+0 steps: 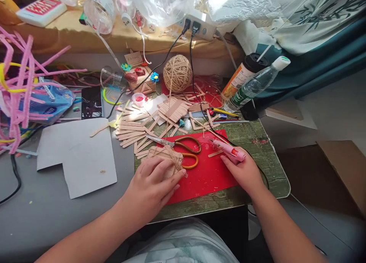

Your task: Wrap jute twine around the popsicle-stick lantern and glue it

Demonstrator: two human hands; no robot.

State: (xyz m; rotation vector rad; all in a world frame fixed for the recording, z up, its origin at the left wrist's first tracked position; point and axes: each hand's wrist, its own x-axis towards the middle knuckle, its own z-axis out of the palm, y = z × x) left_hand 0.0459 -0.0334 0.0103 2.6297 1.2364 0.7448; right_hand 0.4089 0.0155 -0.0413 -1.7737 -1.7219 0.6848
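Observation:
My left hand lies flat, fingers together, pressing on a small popsicle-stick panel wrapped with jute twine at the left edge of a red mat. My right hand is closed around a pink glue gun, its nozzle pointing left over the mat. The gun's black cord runs up to a white power strip. Orange-handled scissors lie between the hands, just beyond the panel. A ball of twine sits behind, with a strand running down to the panel.
Loose popsicle sticks and stick frames spread across the green board. White paper, a phone and pink pipe cleaners lie left. Two bottles lean at the right. A cardboard box sits lower right.

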